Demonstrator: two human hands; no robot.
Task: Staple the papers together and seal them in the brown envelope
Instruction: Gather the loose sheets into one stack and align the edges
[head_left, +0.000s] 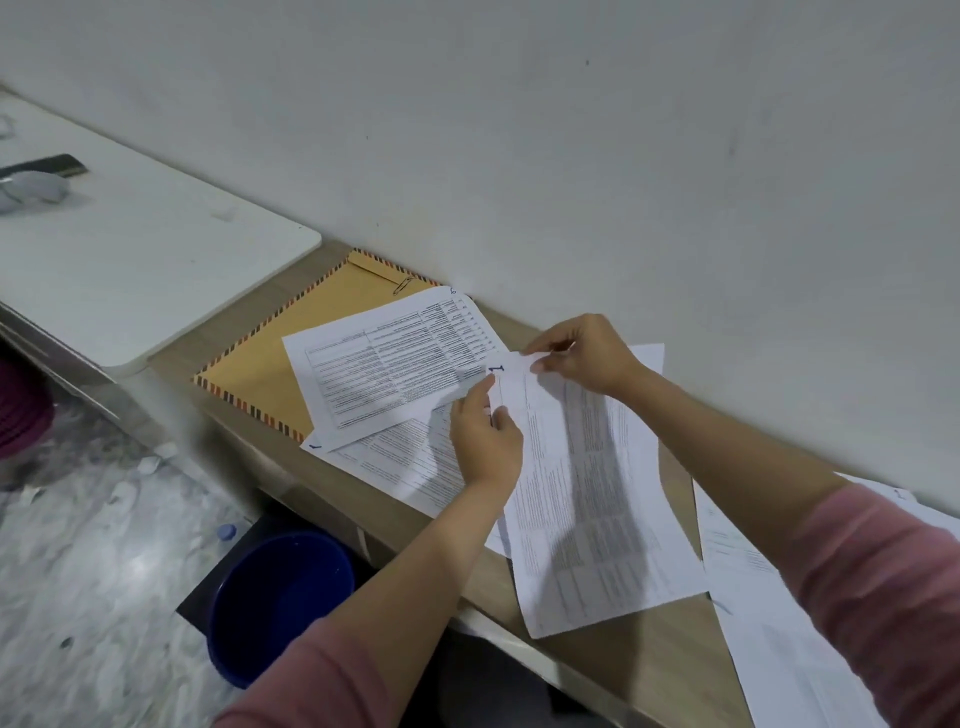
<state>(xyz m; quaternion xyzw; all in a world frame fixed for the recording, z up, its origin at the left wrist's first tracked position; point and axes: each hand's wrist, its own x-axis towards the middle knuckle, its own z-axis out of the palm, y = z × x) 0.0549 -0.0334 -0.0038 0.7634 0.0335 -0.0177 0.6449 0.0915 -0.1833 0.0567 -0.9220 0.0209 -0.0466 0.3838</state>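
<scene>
We have both hands on the printed sheet (582, 499) marked "1", which lies across the wooden worktop (644, 660) with its long axis running from the front edge toward the wall. Our left hand (485, 441) pinches its top left corner, and our right hand (582, 356) pinches the top edge near the wall. Paper this thin is light and floppy and creases easily, so we judge the corners the best hold. More printed sheets (384, 364) lie fanned to the left, overlapping the brown envelope (270, 358), which lies flat, paper clip (404, 285) near its far corner.
</scene>
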